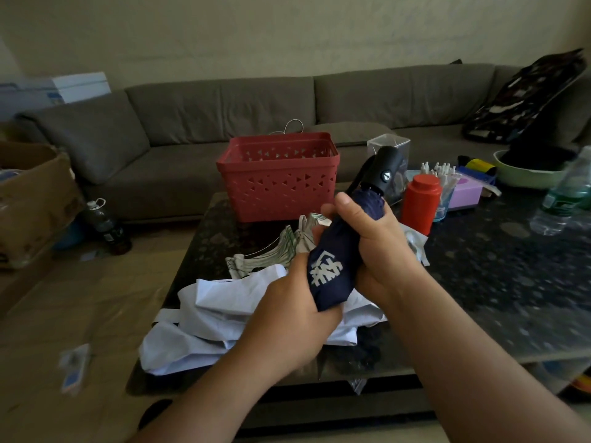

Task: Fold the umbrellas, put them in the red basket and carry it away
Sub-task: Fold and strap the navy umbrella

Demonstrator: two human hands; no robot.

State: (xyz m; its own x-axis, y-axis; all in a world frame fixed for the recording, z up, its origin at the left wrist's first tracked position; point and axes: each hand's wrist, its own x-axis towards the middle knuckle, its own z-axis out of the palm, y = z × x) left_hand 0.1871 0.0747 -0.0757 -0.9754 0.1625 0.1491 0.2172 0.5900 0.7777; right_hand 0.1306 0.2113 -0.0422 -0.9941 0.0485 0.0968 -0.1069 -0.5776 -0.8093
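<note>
One navy umbrella (339, 251) is collapsed, both hands' grip wrapped round it above the bench (479, 266); the pale umbrella (230, 314) lies unfolded, and the red basket (278, 177) looks empty.

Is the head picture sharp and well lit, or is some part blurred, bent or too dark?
Head view: dim indoor light; the navy umbrella and both hands, left hand and right hand, are fairly sharp; the floor litter at lower left is smeared; the sofa back curves from wide-angle distortion.
</note>
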